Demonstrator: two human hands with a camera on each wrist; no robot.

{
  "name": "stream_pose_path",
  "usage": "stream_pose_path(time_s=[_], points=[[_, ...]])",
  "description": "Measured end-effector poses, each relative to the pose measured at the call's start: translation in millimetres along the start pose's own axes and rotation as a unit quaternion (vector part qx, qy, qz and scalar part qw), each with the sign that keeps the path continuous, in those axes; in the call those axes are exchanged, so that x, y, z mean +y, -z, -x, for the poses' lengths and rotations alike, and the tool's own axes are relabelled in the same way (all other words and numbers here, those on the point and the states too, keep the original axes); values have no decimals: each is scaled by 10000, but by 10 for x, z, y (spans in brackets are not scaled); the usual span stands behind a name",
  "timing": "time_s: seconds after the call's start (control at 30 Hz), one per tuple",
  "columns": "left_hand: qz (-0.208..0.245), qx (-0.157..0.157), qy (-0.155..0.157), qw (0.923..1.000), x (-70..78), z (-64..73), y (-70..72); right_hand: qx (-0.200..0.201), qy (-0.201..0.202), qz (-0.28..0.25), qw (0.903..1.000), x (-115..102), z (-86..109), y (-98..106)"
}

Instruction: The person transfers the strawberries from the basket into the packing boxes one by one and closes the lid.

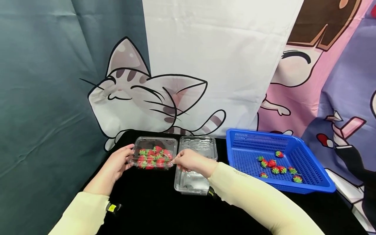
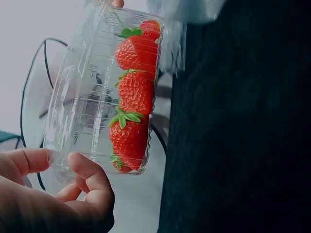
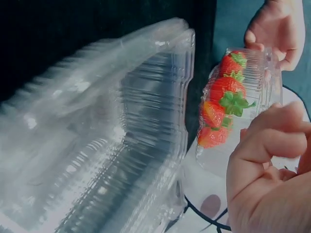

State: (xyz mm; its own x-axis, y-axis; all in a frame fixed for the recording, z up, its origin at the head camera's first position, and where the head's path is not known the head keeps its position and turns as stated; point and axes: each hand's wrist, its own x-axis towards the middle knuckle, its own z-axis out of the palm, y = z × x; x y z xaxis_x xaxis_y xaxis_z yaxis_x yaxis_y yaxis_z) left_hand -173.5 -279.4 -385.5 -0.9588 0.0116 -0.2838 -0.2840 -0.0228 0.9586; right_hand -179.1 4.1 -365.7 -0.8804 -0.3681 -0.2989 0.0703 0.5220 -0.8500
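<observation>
From my end, the clear punnet (image 1: 169, 143) of strawberries (image 1: 150, 159) lies directly between the hands, long axis running from one to the other and neither hand nearer: the left hand (image 1: 118, 160) pinches its own end at the rim, the right hand (image 1: 189, 160) pinches the near corner opposite. Those right fingertips are mostly hidden in the right wrist view (glare off plastic, too), so I can't tell whether the lid (image 2: 60, 111) is seated; the right hand also covers part of the empty clear packaging (image 1: 192, 183) beneath it.
</observation>
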Motion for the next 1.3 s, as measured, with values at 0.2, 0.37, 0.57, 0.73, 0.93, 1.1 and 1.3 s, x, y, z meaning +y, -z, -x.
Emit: stream_pose_path(time_s=[0.2, 0.37, 0.57, 0.73, 0.93, 1.1, 1.3], points=[[-263, 190, 50, 9995, -73, -165, 161, 252, -78, 337, 9991, -23, -262, -183], [-370, 265, 127, 9989, -169, -296, 263, 297, -64, 830, 9961, -23, -432, -312], [-415, 320, 123, 9985, -274, -394, 331, 284, 46, 1633, 9862, -7, -554, -402], [-421, 260, 82, 9987, -314, -442, 360, 298, -42, 2002, 9793, 0, -613, -417], [-364, 253, 9, 9990, -293, -469, 368, -7, -393, 1461, 9885, -40, -606, -419], [-234, 372, 176, 9989, -289, -489, 355, -309, -542, 1120, 9917, -48, -570, -438], [13, 424, 254, 9988, -325, -486, 363, -398, -609, 951, 9928, -27, -533, -450]])
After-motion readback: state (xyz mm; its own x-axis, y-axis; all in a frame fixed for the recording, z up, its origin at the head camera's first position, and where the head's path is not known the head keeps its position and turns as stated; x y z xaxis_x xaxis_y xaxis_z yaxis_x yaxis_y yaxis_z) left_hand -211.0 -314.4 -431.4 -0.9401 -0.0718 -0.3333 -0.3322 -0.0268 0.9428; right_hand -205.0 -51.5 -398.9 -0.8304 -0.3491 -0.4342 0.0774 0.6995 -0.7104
